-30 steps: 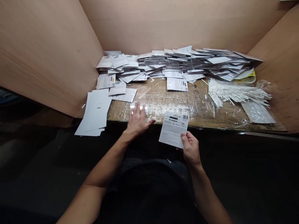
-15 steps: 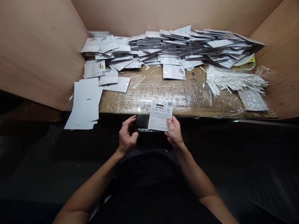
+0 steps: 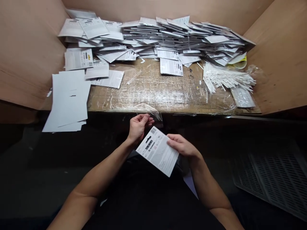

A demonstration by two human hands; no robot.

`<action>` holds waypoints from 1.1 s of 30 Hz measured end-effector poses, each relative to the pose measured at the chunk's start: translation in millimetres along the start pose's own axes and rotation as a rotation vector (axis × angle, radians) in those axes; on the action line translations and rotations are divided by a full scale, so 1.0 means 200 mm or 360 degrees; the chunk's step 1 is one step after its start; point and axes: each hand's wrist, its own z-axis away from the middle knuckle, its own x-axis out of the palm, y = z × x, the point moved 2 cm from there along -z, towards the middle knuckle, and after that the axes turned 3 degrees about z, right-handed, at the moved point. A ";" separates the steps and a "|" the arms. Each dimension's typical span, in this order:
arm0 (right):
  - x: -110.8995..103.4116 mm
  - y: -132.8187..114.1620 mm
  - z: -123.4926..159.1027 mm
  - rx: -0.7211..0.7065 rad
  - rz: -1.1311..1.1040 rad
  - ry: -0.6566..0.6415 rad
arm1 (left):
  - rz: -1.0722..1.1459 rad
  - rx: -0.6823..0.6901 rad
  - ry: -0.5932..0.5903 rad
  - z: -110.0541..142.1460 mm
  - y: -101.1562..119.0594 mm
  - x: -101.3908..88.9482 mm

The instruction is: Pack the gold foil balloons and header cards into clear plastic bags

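Note:
A printed white card (image 3: 159,153) with a hang hole and a barcode is held by its right edge in my right hand (image 3: 182,145), close to my body and tilted. My left hand (image 3: 140,127) pinches a clear plastic bag (image 3: 154,113) at the front edge of the table. The bag and the card are apart from each other. Print and small symbols cover the card's upper face; its underside is hidden.
Many bagged cards (image 3: 153,35) lie in a long heap along the back panel. Blank white sheets (image 3: 69,102) overhang the front left edge. At the right are a bundle of white sticks (image 3: 225,80), a yellow tape roll (image 3: 240,64) and a clear packet (image 3: 243,97). Wooden panels enclose the sides.
The card has left the clear bag, turned, and come down toward my body in my right hand. My left hand has moved up and right and closed on the bag.

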 end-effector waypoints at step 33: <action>0.19 0.04 0.00 -0.0465 0.0951 0.1071 | 0.0104 0.0117 -0.0022 0.15 -0.11 0.00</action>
